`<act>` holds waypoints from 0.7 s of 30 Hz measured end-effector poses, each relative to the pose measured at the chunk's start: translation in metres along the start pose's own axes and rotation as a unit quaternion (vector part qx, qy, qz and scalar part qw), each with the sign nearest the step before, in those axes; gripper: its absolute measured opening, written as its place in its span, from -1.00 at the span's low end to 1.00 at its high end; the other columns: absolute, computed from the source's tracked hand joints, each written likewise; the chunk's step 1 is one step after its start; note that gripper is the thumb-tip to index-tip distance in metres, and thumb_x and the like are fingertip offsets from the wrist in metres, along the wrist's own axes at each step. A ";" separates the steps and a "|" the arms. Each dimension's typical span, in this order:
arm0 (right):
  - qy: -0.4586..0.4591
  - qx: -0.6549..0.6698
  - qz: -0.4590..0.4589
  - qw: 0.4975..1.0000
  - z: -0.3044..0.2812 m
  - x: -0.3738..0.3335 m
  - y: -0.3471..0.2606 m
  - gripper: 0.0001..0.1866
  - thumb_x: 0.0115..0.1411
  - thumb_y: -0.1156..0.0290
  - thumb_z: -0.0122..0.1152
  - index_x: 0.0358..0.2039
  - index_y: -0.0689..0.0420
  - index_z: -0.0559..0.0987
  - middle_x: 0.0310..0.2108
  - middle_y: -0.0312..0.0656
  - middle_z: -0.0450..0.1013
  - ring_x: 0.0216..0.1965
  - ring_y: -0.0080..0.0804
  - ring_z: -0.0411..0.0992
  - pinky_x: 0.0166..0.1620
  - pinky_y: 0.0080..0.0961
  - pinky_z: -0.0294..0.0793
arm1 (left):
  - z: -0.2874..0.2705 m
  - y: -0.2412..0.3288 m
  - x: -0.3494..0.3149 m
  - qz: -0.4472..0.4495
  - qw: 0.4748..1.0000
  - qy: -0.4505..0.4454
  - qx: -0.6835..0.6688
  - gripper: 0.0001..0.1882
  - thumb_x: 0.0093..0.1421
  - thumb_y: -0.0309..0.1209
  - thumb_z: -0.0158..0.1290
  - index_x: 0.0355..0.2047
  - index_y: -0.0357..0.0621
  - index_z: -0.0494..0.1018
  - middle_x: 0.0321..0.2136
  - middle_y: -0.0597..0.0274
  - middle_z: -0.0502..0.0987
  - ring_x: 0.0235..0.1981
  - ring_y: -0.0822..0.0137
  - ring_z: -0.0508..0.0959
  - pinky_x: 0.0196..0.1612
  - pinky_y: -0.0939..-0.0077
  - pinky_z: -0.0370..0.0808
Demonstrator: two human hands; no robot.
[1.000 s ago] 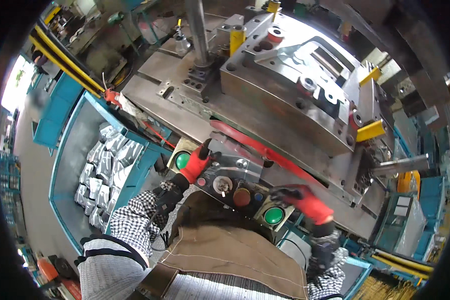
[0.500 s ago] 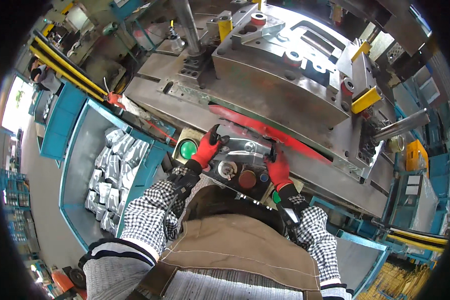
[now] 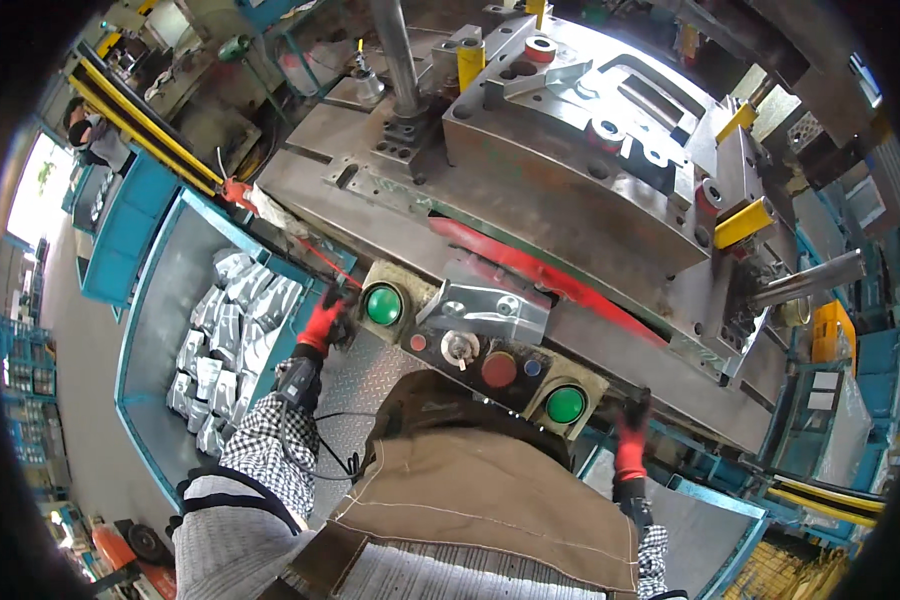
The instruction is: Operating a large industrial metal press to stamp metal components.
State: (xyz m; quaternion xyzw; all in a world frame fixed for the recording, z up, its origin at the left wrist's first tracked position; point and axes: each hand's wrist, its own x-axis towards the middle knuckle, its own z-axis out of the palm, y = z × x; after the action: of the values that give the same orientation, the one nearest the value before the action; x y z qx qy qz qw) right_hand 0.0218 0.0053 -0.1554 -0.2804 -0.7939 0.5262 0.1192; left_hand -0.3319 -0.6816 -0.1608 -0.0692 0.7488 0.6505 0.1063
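Observation:
A bent, shiny sheet-metal part (image 3: 485,303) lies at the near edge of the press bed, just behind the control box (image 3: 420,357). Neither hand touches it. My left hand (image 3: 326,320), in a red and black glove, is beside the left green button (image 3: 382,305), fingers stretched out and apart, holding nothing. Right of the other green button (image 3: 566,404), at the bed's front edge, my right hand (image 3: 631,436) is open in a matching glove. A round red button (image 3: 499,370) and a pale knob (image 3: 459,348) sit between the green ones.
Behind the part stands a heavy steel die block (image 3: 560,190) with a red strip (image 3: 550,275) along its base. On the left, a blue bin (image 3: 140,390) holds several similar metal parts (image 3: 232,335). Another blue bin (image 3: 715,520) is at lower right. A person (image 3: 95,135) is far left.
Both hands have let go of the metal part, which now lies on the bed edge. My left hand moved left, my right hand right and nearer. The view shifted slightly.

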 end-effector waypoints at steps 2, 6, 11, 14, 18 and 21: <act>-0.052 -0.067 0.017 0.996 0.028 -0.014 0.007 0.08 0.18 0.17 0.59 0.54 0.24 0.14 0.41 0.00 0.36 0.37 -0.18 0.37 0.44 -0.26 0.29 | 0.006 -0.032 0.005 -0.086 0.996 -0.014 -0.032 -0.11 0.27 -0.37 0.37 0.52 -0.19 0.17 0.21 0.08 0.59 0.14 0.25 0.61 0.19 0.32 0.56; -0.137 0.070 0.119 0.981 0.072 -0.021 -0.022 0.10 0.08 0.23 0.65 0.50 0.23 0.18 0.36 0.01 0.39 0.34 -0.16 0.39 0.39 -0.22 0.36 | 0.030 -0.056 0.005 -0.069 0.997 -0.019 -0.012 -0.27 0.19 -0.57 0.36 0.37 -0.24 0.37 0.17 0.14 0.61 0.11 0.27 0.63 0.20 0.30 0.59; -0.133 0.069 0.053 0.987 0.076 -0.018 -0.026 -0.01 0.03 0.31 0.64 0.42 0.21 0.30 0.30 0.05 0.42 0.31 -0.10 0.42 0.33 -0.20 0.42 | 0.042 -0.052 0.009 -0.005 1.000 -0.006 0.011 -0.32 0.13 -0.57 0.41 0.27 -0.24 0.47 0.10 0.19 0.65 0.04 0.28 0.66 0.17 0.29 0.61; -0.104 -0.083 0.059 0.989 0.075 -0.016 -0.019 0.03 0.02 0.23 0.67 0.40 0.34 0.29 0.33 0.13 0.39 0.34 -0.06 0.40 0.36 -0.18 0.38 | 0.049 -0.040 0.003 -0.033 0.999 -0.001 -0.001 -0.28 0.08 -0.54 0.44 0.27 -0.25 0.46 0.06 0.20 0.67 0.01 0.29 0.66 0.11 0.33 0.61; -0.113 0.081 0.026 0.990 0.080 -0.018 -0.013 -0.11 0.10 0.32 0.65 0.37 0.19 0.36 0.27 -0.05 0.46 0.29 -0.19 0.43 0.31 -0.21 0.45 | 0.057 -0.016 -0.013 -0.007 0.996 -0.030 -0.084 -0.27 0.04 -0.54 0.43 0.26 -0.25 0.48 0.06 0.21 0.66 0.02 0.30 0.64 0.10 0.33 0.59; -0.123 0.070 0.013 0.990 0.073 -0.014 0.005 -0.11 0.09 0.37 0.65 0.37 0.17 0.35 0.26 -0.07 0.48 0.27 -0.18 0.44 0.31 -0.20 0.46 | 0.075 0.003 -0.011 0.025 0.995 -0.044 -0.085 -0.28 0.03 -0.54 0.44 0.24 -0.24 0.49 0.09 0.21 0.65 0.08 0.29 0.62 0.18 0.29 0.56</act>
State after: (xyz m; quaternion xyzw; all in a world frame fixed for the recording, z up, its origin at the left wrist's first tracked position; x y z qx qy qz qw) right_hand -0.0010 -0.0575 -0.1889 -0.2149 -0.7599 0.6126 0.0329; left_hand -0.3167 -0.6072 -0.1651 -0.0309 0.6872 0.7164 0.1165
